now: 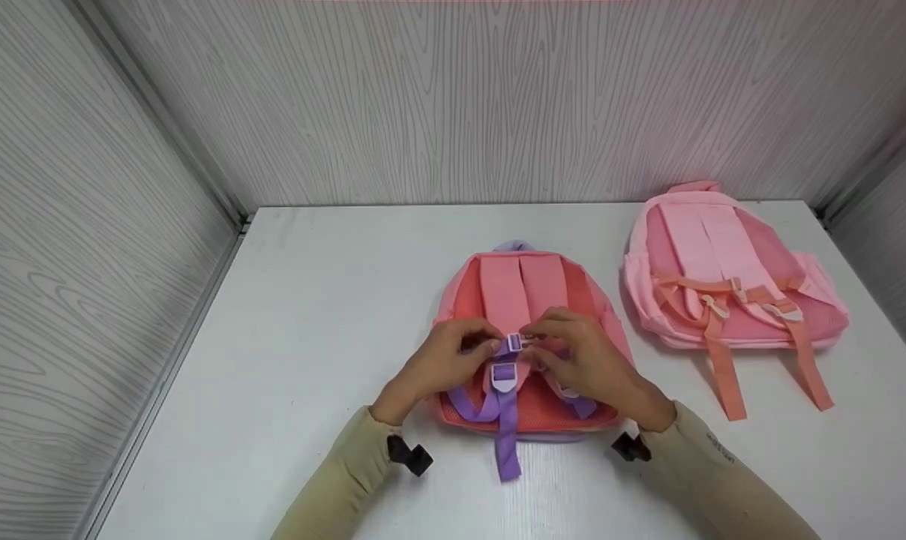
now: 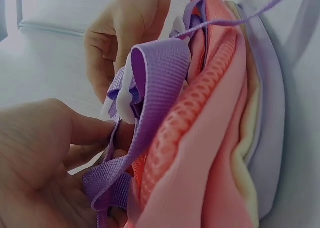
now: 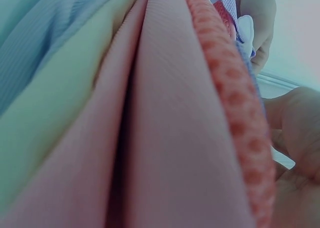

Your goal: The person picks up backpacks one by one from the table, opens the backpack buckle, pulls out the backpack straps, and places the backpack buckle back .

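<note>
A coral-pink backpack [image 1: 459, 300] lies with its shoulder straps [image 1: 504, 289] facing up. My left hand [image 1: 453, 358] pinches a purple webbing strap [image 2: 162, 70] just left of a small white buckle [image 1: 514, 343]. On the buckle's other side my right hand [image 1: 584, 356] pinches its white pronged part, mostly covered by the fingertips. A white strap adjuster [image 1: 504, 377] sits below, with a purple strap tail [image 1: 507, 446] hanging past the bag's lower edge. In the right wrist view the bag's side [image 3: 175, 112] hides much of the work.
A light-pink backpack [image 1: 712, 255] with orange straps [image 1: 723, 367] lies to the right on the white table [image 1: 333, 300]. Grey wood-patterned panels [image 1: 423, 105] stand behind and at both sides of the table.
</note>
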`<state>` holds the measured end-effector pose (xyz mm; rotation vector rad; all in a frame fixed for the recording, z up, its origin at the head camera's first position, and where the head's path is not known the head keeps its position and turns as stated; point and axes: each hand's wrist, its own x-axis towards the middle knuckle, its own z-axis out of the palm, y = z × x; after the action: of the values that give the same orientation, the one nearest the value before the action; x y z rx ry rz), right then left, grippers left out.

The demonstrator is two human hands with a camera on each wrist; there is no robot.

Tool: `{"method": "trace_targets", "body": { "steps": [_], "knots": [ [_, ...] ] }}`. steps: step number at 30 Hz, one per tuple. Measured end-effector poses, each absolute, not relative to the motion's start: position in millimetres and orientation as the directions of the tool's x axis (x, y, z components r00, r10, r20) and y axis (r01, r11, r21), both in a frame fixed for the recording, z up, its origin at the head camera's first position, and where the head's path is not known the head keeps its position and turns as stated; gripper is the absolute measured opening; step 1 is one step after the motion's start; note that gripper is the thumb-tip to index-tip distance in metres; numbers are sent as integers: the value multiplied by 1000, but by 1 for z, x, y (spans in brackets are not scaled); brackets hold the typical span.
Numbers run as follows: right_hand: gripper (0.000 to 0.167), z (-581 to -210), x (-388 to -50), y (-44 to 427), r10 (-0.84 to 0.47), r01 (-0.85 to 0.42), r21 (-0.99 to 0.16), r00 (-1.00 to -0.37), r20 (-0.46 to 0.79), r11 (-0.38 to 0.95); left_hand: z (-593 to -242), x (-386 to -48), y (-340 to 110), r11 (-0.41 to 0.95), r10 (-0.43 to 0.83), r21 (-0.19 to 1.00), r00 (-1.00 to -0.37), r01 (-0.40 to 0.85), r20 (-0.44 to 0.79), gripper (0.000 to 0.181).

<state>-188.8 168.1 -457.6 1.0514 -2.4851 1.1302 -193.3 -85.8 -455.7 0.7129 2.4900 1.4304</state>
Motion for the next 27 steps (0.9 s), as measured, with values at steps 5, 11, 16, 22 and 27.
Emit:
{"method": "trace_targets", "body": {
  "steps": [5, 11, 16, 22, 27],
  "knots": [
    [24, -458, -190, 168, -525, -684, -579, -722, 450, 444, -457, -193, -84, 414, 482, 856, -872, 310, 83, 14],
    [24, -460, -190, 168, -525, -676, -598, -727, 443, 431, -459, -193, -83, 394, 484, 863, -870, 317, 98, 14],
    [25, -462, -189, 168, -522, -667, -610, -733, 436, 427, -460, -193, -81, 386, 480, 868, -871, 312, 100, 14],
    [26, -464, -188, 167, -522, -670, -617, -729, 442, 413, -461, -191, -79, 381, 474, 874, -875, 302, 96, 15],
    [26, -467, -189, 167, -531, -694, -602, -707, 467, 395, -461, -190, -78, 375, 458, 886, -885, 272, 78, 16]
  ]
}}
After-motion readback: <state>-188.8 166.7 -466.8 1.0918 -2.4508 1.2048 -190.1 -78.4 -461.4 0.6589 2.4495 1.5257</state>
